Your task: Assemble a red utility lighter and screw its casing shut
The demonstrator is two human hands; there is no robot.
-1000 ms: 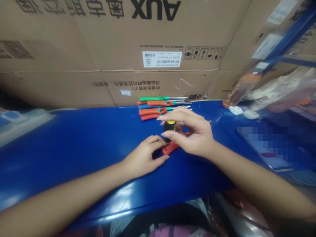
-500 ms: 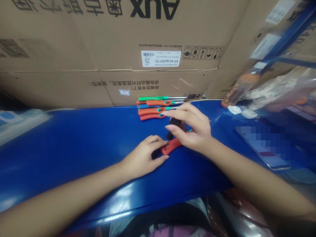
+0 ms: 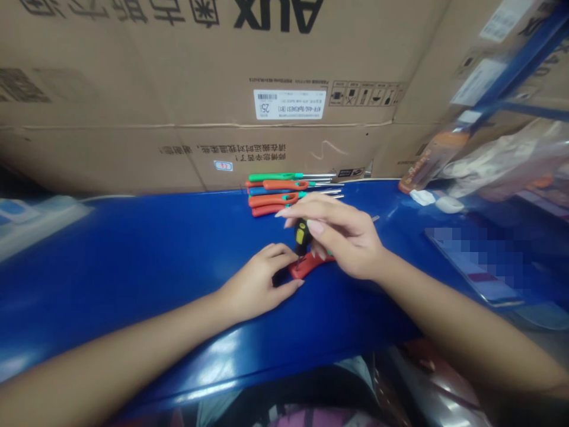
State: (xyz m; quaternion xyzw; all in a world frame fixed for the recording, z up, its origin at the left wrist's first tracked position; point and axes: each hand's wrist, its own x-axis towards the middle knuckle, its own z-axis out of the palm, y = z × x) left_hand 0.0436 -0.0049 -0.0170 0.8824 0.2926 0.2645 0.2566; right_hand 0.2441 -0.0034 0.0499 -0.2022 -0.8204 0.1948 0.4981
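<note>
My right hand (image 3: pixel 342 237) is closed round a short black-and-yellow screwdriver (image 3: pixel 302 232), held upright with its tip on a red-handled tool (image 3: pixel 306 265) that lies on the blue table (image 3: pixel 146 261). My left hand (image 3: pixel 258 283) rests on the table with thumb and fingers pinched at the near end of that red handle. Behind my hands lies a neat row of several screwdrivers (image 3: pixel 280 193) with orange, green and blue handles, their metal shafts pointing right.
Large cardboard boxes (image 3: pixel 200 89) stand along the table's back edge. At right are a blue rack post (image 3: pixel 511 71), clear plastic bags (image 3: pixel 502 160), an orange packaged item (image 3: pixel 427 160) and small white pieces (image 3: pixel 438 201). A pale object (image 3: pixel 31 216) lies at far left.
My right hand's fingers have shifted round the black-and-yellow screwdriver, turning it on the red handle; they opened wider half a second ago and are closed over it now. My left hand has stayed put.
</note>
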